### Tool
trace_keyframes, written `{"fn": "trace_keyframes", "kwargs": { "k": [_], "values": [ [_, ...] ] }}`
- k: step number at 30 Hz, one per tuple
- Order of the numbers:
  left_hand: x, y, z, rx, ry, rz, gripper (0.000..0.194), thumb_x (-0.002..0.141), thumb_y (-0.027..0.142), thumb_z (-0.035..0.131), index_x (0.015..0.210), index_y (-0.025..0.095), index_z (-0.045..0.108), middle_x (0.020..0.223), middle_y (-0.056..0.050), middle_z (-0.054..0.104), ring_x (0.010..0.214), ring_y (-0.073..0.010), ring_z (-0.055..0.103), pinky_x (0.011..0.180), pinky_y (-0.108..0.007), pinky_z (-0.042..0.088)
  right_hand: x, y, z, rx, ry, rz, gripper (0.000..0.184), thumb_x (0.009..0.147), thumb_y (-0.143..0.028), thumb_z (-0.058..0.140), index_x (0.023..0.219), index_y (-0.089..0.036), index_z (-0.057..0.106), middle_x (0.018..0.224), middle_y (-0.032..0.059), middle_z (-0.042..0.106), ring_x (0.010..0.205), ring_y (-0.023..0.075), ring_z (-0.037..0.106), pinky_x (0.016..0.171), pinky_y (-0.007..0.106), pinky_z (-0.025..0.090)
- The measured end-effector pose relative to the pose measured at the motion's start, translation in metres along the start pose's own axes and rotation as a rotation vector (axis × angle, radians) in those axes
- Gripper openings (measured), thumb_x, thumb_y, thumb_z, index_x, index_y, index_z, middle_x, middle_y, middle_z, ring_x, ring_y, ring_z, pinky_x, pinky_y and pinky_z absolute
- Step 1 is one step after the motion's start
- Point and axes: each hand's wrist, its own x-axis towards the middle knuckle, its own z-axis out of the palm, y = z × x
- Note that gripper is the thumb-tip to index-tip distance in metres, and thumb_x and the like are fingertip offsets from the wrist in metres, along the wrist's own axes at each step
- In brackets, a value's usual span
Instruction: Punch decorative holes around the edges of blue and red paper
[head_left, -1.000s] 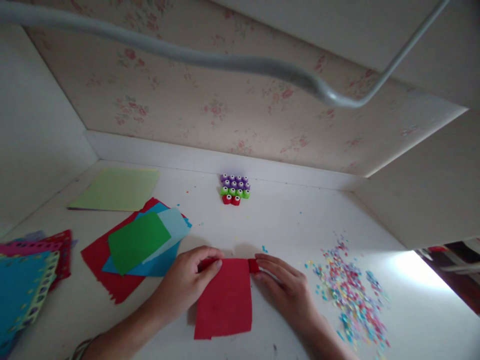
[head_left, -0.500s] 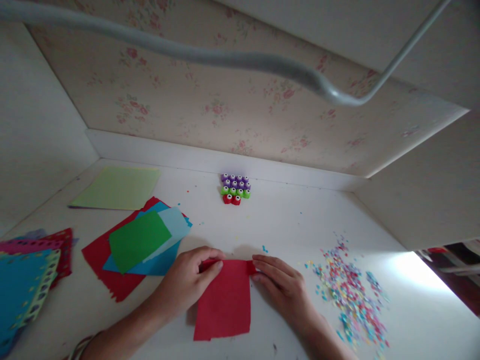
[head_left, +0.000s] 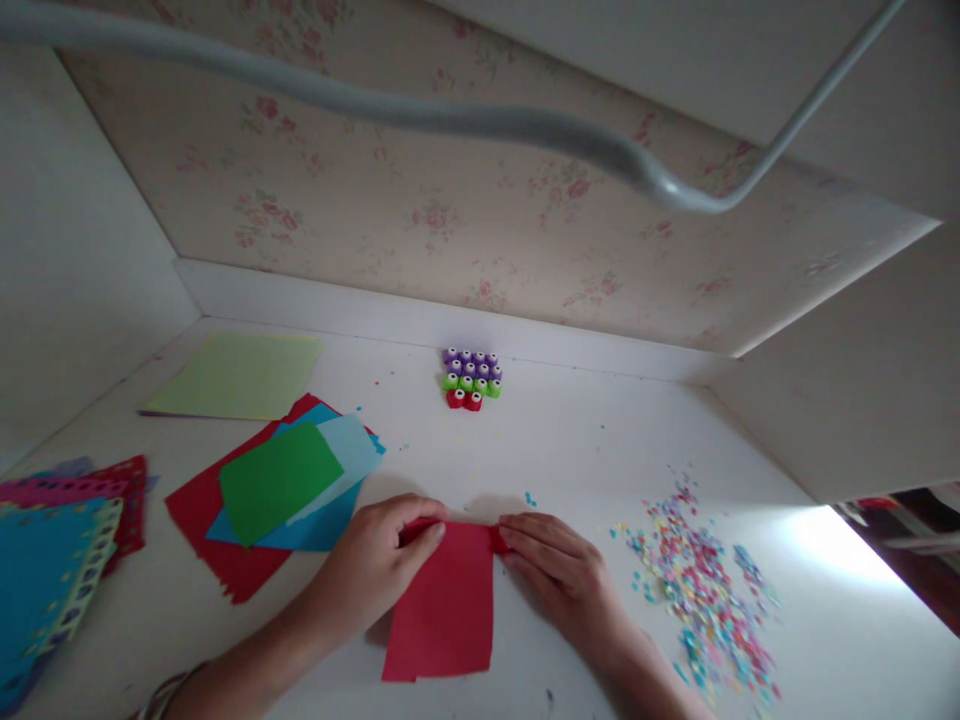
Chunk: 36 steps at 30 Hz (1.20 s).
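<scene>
- Head view: the red sheet (head_left: pixel 442 610) lies toward the near edge of the desk (head_left: pixel 570 440), about midway between its left and right sides, between the two hands.
- The left hand (head_left: pixel 382 550) is nearly closed, thumb and fingers pinching the sheet's far left corner; something red shows inside its curl, and whether that is paper or another piece cannot be told.
- The right hand (head_left: pixel 559 555) has its fingers drawn together on a small red block (head_left: pixel 498 540) at the sheet's far right corner; how far the paper enters it is hidden.
- The step in hand seems to be working the block along that edge while the left hand steadies the paper.
- The next move appears to call for a firm left pinch, the block kept square to the edge, and even pressure, lest the thin sheet skew.
- Similar purple, green and red blocks (head_left: pixel 471 371) stand by the desk's back edge; confetti (head_left: pixel 705 580) lies toward its right side, and overlapping coloured sheets (head_left: pixel 277 480) toward its left.
</scene>
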Motion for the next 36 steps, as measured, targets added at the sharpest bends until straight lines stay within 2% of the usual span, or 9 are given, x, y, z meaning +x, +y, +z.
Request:
{"fn": "trace_keyframes", "kwargs": {
  "k": [5, 10, 17, 25, 33, 36],
  "values": [
    [0.001, 0.000, -0.001, -0.047, 0.000, -0.024, 0.021, 0.091, 0.032, 0.056, 0.099, 0.023, 0.073, 0.102, -0.003, 0.077, 0.095, -0.0203, 0.071, 0.086, -0.028, 0.054, 0.000, 0.000, -0.001, 0.031, -0.042, -0.020, 0.043, 0.096, -0.010, 0.058, 0.134, -0.030, 0.060, 0.122, 0.0060, 0.071, 0.114, 0.0212, 0.065, 0.094, 0.041, 0.059],
    [0.001, 0.000, -0.001, -0.011, -0.013, 0.009, 0.019, 0.090, 0.030, 0.056, 0.096, 0.023, 0.073, 0.100, -0.002, 0.077, 0.093, -0.0196, 0.071, 0.086, -0.027, 0.053, 0.001, -0.002, -0.002, 0.031, -0.038, -0.022, 0.044, 0.095, -0.011, 0.059, 0.135, -0.031, 0.059, 0.121, 0.0058, 0.071, 0.112, 0.0208, 0.065, 0.093, 0.041, 0.059],
    [-0.003, 0.002, 0.001, 0.049, -0.029, 0.095, 0.019, 0.092, 0.026, 0.055, 0.097, 0.022, 0.074, 0.097, -0.001, 0.076, 0.092, -0.0170, 0.070, 0.086, -0.025, 0.053, 0.002, -0.002, -0.002, 0.049, -0.106, -0.028, 0.044, 0.096, -0.007, 0.053, 0.133, -0.029, 0.061, 0.124, 0.0058, 0.070, 0.116, 0.0204, 0.062, 0.097, 0.042, 0.056],
    [-0.003, -0.005, 0.009, 0.076, 0.041, 0.175, 0.015, 0.094, 0.020, 0.056, 0.098, 0.022, 0.070, 0.095, 0.001, 0.074, 0.090, -0.0146, 0.069, 0.083, -0.025, 0.053, 0.001, -0.001, 0.003, 0.029, -0.060, -0.042, 0.035, 0.094, -0.013, 0.063, 0.127, -0.025, 0.063, 0.115, 0.0066, 0.072, 0.105, 0.0204, 0.065, 0.091, 0.040, 0.058],
    [-0.020, -0.003, 0.023, 0.275, 0.067, 0.399, 0.018, 0.099, 0.021, 0.051, 0.112, 0.021, 0.063, 0.108, -0.004, 0.071, 0.095, -0.0166, 0.069, 0.085, -0.030, 0.056, 0.002, -0.007, -0.001, -0.002, -0.067, 0.035, 0.029, 0.094, -0.014, 0.063, 0.122, -0.023, 0.065, 0.114, 0.0076, 0.072, 0.105, 0.0206, 0.065, 0.089, 0.038, 0.059],
    [-0.025, 0.000, 0.026, 0.439, 0.132, 0.516, 0.022, 0.099, 0.022, 0.050, 0.115, 0.017, 0.064, 0.120, -0.010, 0.069, 0.103, -0.0217, 0.068, 0.089, -0.036, 0.057, 0.003, -0.008, -0.005, 0.024, -0.089, 0.066, 0.032, 0.095, -0.011, 0.057, 0.125, -0.022, 0.063, 0.118, 0.0089, 0.070, 0.109, 0.0204, 0.064, 0.090, 0.038, 0.058]
  ]
}}
